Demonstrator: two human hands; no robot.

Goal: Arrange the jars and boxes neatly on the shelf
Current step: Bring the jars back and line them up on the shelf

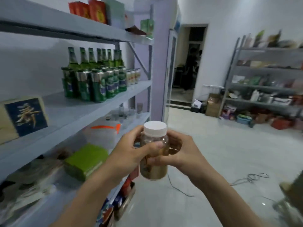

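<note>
Here both hands hold one jar (155, 151) upright in the air, just off the front edge of the shelf (91, 112) that runs along the left. The left hand (131, 149) wraps the jar's clear upper body, thumb laid across the front; the right hand (180, 151) curls round the far side, its thumb pressing lower down. The jar has a white screw lid (155, 126) and a gold-brown lower half, perhaps a label, though blur makes that hard to judge. On the middle board stand green cans (98, 86) with green bottles (96, 57) behind them, and a tan box with a dark blue panel (24, 117) sits nearer the person. One board lower lie a green box (86, 159) and a clear plastic tub (101, 133). Red packets (88, 10) line the top board. A second shelf (265, 84) stands across the room.
</note>
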